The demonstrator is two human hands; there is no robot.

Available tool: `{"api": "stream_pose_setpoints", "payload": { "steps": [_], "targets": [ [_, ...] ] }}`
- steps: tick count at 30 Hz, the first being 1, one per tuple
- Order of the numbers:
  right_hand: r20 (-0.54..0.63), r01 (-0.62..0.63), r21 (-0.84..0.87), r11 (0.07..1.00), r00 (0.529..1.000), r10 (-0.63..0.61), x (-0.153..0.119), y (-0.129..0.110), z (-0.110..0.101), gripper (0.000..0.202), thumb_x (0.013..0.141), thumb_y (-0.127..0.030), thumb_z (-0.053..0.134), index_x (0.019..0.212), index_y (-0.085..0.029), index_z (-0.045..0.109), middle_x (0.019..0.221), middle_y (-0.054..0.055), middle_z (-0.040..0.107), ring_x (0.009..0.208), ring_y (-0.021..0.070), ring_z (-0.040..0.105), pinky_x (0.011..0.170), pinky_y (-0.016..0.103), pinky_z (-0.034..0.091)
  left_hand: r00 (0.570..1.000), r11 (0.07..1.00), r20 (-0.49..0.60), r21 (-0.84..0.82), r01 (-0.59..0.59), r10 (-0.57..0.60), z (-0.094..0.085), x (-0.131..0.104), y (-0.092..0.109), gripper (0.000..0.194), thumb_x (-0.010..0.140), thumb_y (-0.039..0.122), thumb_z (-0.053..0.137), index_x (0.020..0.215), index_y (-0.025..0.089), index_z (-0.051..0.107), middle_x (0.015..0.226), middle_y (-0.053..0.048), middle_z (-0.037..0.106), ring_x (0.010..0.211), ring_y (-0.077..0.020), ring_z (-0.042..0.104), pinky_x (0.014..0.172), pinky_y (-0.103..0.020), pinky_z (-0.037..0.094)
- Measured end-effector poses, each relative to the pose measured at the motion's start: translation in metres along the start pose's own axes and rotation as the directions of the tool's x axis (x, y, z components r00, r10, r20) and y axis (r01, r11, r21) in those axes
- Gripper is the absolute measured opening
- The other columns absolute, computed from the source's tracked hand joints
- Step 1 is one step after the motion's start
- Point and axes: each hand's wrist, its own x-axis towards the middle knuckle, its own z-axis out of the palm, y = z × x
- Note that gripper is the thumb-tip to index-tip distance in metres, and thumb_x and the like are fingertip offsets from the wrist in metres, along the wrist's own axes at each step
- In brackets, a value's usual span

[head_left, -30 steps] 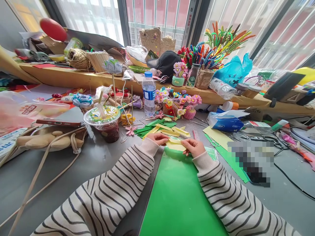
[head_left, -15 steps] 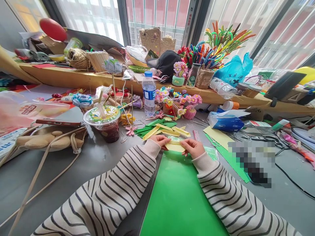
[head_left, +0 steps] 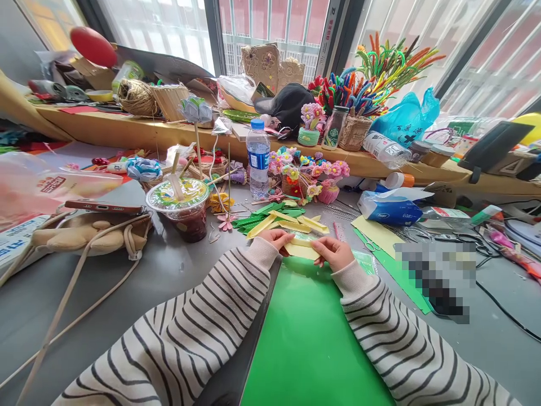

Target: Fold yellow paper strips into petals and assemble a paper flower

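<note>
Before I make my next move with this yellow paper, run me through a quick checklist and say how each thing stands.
1. Yellow paper held at both ends, left hand and right hand: ok.
2. Crease straight along its length: cannot tell, fingers cover the ends.
3. Folded yellow strips clear of the green strips: not ok, some overlap.
4. Drink cup upright, lid on: ok.
5. Water bottle upright and capped: ok.
</note>
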Motion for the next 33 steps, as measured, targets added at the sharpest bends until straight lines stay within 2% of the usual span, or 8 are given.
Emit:
{"api": "stream_pose_setpoints", "payload": {
  "steps": [6,12,18,22,33],
  "targets": [
    [0.0,-0.009,-0.01,1.0,1.0,0.009,-0.001,-0.002,0.001,0.029,0.054,-0.04,0.063,0.059,-0.013,0.054,0.04,-0.005,0.049,0.033,0.0089,0.05,0.03,0.017,0.036,0.999,0.996,-0.021,0.085,-0.036,0.038,-0.001,-0.002,0.002,0.016,0.068,0.026,0.054,0.057,0.013,0.055,0.042,0.003,0.049,0.038,-0.008,0.049,0.043,-0.021,0.041],
    [-0.002,-0.007,-0.019,1.0,1.0,0.007,-0.001,-0.002,0.001,0.029,0.053,-0.041,0.063,0.059,-0.014,0.054,0.04,-0.005,0.049,0.033,0.0089,0.05,0.03,0.016,0.036,0.998,0.994,-0.016,0.094,-0.054,0.056,-0.002,0.001,-0.001,0.016,0.064,0.028,0.056,0.055,0.014,0.053,0.041,0.004,0.05,0.037,-0.0074,0.048,0.039,-0.019,0.039],
    [-0.033,-0.021,-0.003,1.0,0.999,0.021,0.0,-0.001,-0.002,0.029,0.053,-0.04,0.064,0.059,-0.013,0.054,0.041,-0.005,0.049,0.032,0.008,0.05,0.03,0.015,0.035,0.999,0.998,0.005,-0.047,-0.049,0.05,-0.004,0.007,-0.009,0.013,0.059,0.025,0.061,0.06,0.013,0.054,0.049,0.003,0.054,0.043,-0.0068,0.051,0.048,-0.02,0.045],
    [-0.037,-0.017,0.008,1.0,0.999,0.018,0.001,-0.001,-0.002,0.029,0.052,-0.04,0.064,0.058,-0.013,0.053,0.039,-0.005,0.049,0.031,0.0075,0.049,0.029,0.015,0.035,0.995,0.994,-0.007,-0.06,-0.096,0.096,-0.005,0.008,-0.011,0.015,0.059,0.027,0.06,0.06,0.014,0.054,0.05,0.003,0.053,0.044,-0.0075,0.052,0.049,-0.021,0.046],
    [-0.019,-0.039,-0.003,0.999,0.999,0.039,0.0,-0.002,-0.002,0.03,0.052,-0.041,0.063,0.059,-0.014,0.054,0.039,-0.005,0.049,0.033,0.0091,0.05,0.03,0.017,0.036,0.971,0.968,-0.053,0.105,-0.226,0.233,-0.004,0.005,-0.009,0.014,0.064,0.028,0.053,0.058,0.015,0.051,0.048,0.003,0.05,0.042,-0.0078,0.049,0.046,-0.021,0.043]
  ]
}}
